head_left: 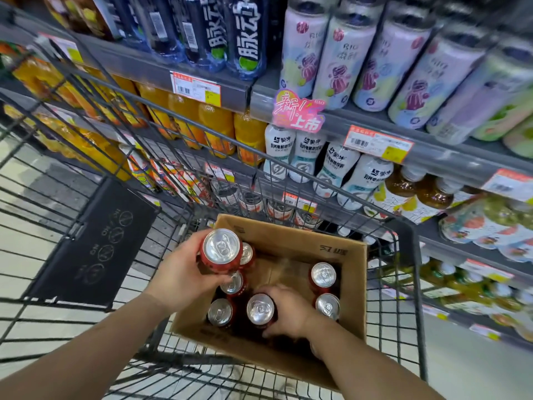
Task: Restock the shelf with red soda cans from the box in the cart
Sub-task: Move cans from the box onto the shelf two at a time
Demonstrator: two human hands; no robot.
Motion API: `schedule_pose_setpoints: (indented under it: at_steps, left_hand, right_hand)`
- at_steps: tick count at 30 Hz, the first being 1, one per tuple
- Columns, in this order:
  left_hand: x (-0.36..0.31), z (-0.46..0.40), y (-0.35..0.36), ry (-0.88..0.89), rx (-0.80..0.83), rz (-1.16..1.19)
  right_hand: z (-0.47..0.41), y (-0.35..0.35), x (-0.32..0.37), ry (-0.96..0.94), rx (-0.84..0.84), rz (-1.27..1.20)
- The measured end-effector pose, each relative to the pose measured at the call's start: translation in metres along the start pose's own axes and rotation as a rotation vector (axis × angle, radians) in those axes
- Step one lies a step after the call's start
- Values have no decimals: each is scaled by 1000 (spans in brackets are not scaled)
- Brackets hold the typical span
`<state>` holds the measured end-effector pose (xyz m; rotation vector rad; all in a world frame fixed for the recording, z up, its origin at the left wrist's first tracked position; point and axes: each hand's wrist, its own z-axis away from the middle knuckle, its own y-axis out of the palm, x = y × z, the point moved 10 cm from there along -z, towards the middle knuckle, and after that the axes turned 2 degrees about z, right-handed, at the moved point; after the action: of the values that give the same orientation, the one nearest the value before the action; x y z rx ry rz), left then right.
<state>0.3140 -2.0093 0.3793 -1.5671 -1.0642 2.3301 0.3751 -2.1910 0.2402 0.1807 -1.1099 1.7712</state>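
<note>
We face the shelf unit [317,111], which fills the upper and right part of the view with grey tiers carrying price tags. On it stand tall pale cans [340,59] with purple print, dark bottles [248,33] to their left, orange bottles [216,125] one tier down, and white bottles [331,166] beside those.

Below the shelves sits the wire cart [409,284], its dark mesh walls running around the lower half of the frame, with a black folded flap [95,243] lying on its left side.

Inside the cart, toward its right wall, we see the open cardboard box [352,272]. It holds red soda cans standing upright, silver tops facing us: two loose cans [323,276] at the right wall, and three more on the left and near side.

Our left hand [184,272] is over the box's left edge, fingers wrapped around a raised can [221,249] which it holds above the ones still in the box. Our right hand [288,310] reaches down into the box, fingers curled around the side of a lower can [260,309] near the front row; we cannot tell whether that can is lifted off the box floor or still resting on it.
</note>
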Motion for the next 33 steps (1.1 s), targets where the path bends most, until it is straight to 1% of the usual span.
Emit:
schedule_pose_setpoints:
  at_steps: [8, 14, 17, 20, 23, 27, 31, 33]
  left_hand:
    - [-45, 7, -17, 31, -1, -2]
    - [-95, 20, -40, 55, 26, 41]
    - [-133, 27, -46, 108, 49, 45]
    - [-185, 35, -41, 177, 69, 43]
    - [-245, 44, -19, 292, 117, 81]
    - [-328, 64, 27, 412, 208, 106]
    - [-421, 110, 96, 539, 294, 132]
    - [-462, 138, 143, 583, 364, 162]
  right_hand:
    - [58, -95, 42, 9, -231, -186]
    - [134, -164, 83, 39, -440, -290]
    - [178, -190, 88, 67, -546, -405]
    - [230, -215, 84, 88, -656, -501]
    - [288, -234, 66, 105, -779, -616]
    - [371, -255, 32, 123, -949, -697]
    - [480, -265, -24, 154, -1126, -759]
    - [540, -263, -55, 141, -1197, -819]
